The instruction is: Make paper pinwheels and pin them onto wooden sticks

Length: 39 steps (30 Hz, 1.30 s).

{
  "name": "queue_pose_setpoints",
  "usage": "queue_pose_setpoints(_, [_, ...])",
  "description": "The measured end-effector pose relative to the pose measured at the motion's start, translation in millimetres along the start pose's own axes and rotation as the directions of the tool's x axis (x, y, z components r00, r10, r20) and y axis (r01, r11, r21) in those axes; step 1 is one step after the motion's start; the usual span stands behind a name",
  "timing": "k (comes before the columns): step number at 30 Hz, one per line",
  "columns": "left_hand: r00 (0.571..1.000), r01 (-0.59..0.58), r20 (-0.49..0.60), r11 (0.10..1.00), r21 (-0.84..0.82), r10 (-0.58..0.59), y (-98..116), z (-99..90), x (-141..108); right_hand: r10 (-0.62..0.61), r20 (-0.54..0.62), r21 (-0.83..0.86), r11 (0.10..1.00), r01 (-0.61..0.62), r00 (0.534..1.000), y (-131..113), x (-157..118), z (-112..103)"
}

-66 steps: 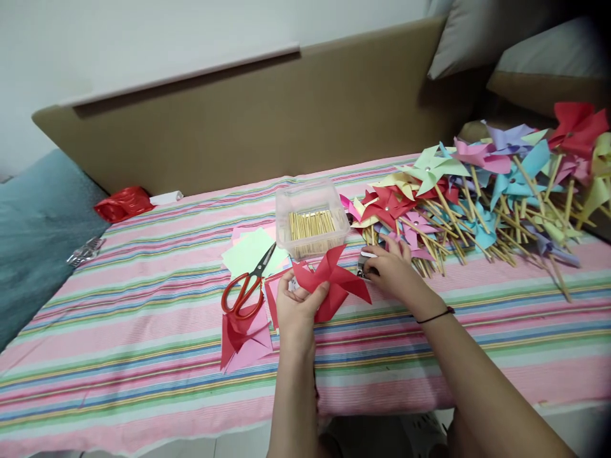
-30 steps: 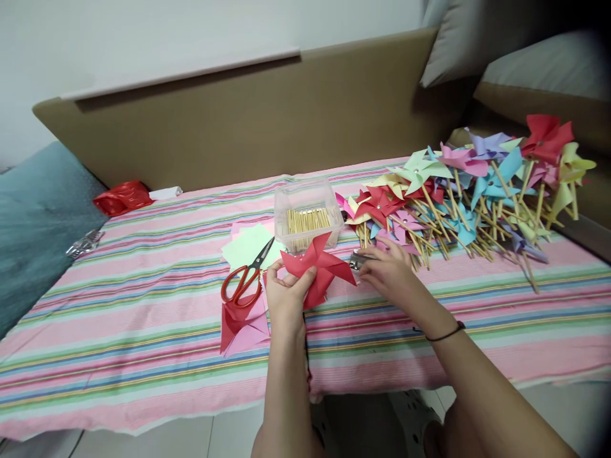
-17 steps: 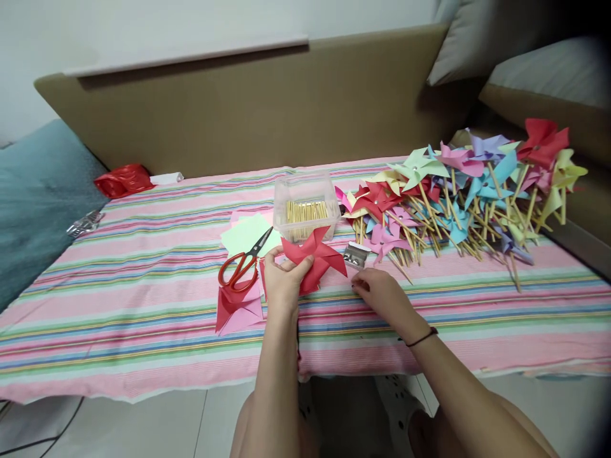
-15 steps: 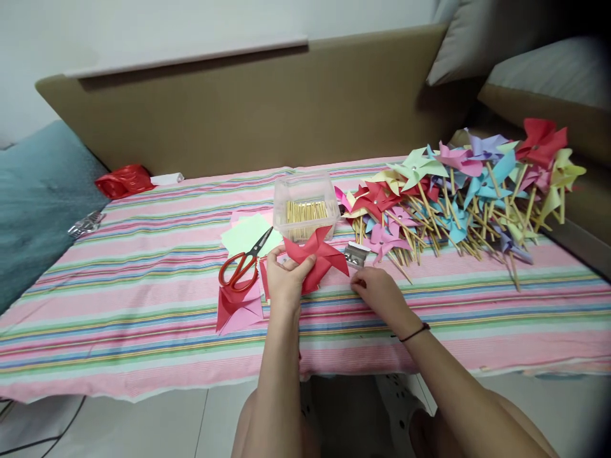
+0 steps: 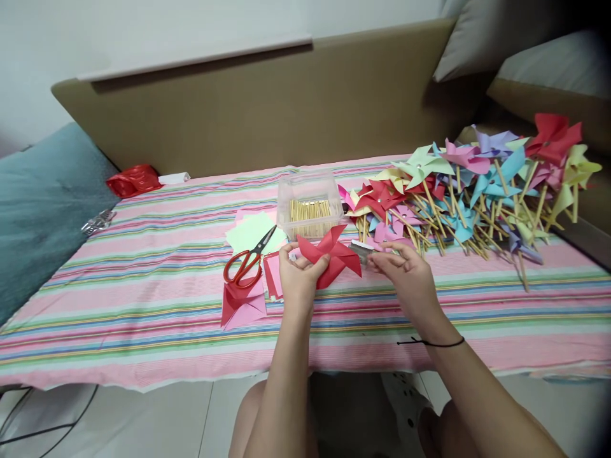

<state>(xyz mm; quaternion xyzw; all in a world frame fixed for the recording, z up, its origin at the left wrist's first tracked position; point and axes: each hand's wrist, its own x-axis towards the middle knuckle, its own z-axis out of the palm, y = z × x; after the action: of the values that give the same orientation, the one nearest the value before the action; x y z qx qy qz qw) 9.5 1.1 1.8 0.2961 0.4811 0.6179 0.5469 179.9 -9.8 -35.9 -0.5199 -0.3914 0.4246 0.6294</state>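
Note:
A red paper pinwheel (image 5: 337, 257) is pinched in my left hand (image 5: 300, 277), thumb on its centre. To its right, my right hand (image 5: 408, 273) has thumb and index finger pressed together beside a small silvery box (image 5: 361, 249); whatever they pinch is too small to make out. Behind the pinwheel stands a clear plastic box (image 5: 309, 230) holding many short sticks (image 5: 310, 210). Left of my left hand, red-handled scissors (image 5: 251, 257) rest on pale green paper (image 5: 252, 233) and on red and pink paper (image 5: 243, 305).
Many finished pinwheels on sticks (image 5: 458, 197) are heaped at the right on the striped cloth (image 5: 167, 286). At the far left lie a red plastic bundle (image 5: 134, 181), a white packet (image 5: 174, 179) and a silvery wrapper (image 5: 98, 221) near a blue cushion (image 5: 48, 191).
My right hand has risen and turned, moving right, with its fingers more spread. My left hand and the red pinwheel have shifted slightly right, along with a small shift of the whole view.

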Motion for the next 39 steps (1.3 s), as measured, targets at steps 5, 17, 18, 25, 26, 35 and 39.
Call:
queue_pose_setpoints(5, [0.999,-0.014,0.038,1.000,0.027,0.013,-1,7.0,-6,0.046,-0.096,0.096,0.995,-0.036,0.994,-6,-1,-3])
queue_pose_setpoints(17, [0.980,-0.110,0.183,0.974,0.200,0.073,-17,12.8,-4,-0.105,0.175,0.020,0.994,0.103,0.979,-18,-13,8])
queue_pose_setpoints(18, [0.980,-0.110,0.185,0.973,0.201,0.073,-17,13.0,-4,-0.085,0.178,0.029,0.996,0.081,0.980,-17,-13,8])
queue_pose_setpoints(25, [0.980,-0.134,0.173,0.963,0.234,0.094,-16,12.4,-4,-0.101,0.209,0.040,0.995,0.095,0.973,-18,-12,6])
queue_pose_setpoints(26, [0.978,-0.154,0.176,0.954,0.259,0.110,-16,11.8,-5,-0.101,0.227,0.037,0.995,0.095,0.969,-18,-13,6])
queue_pose_setpoints(35, [0.976,-0.129,0.205,0.962,0.240,0.080,-16,10.7,-9,-0.208,0.247,-0.122,0.962,0.243,0.947,-12,-11,6])
queue_pose_setpoints(39, [0.981,-0.058,0.192,0.985,0.162,0.026,-17,13.9,-11,-0.176,0.217,-0.162,0.964,0.213,0.960,-12,-11,6])
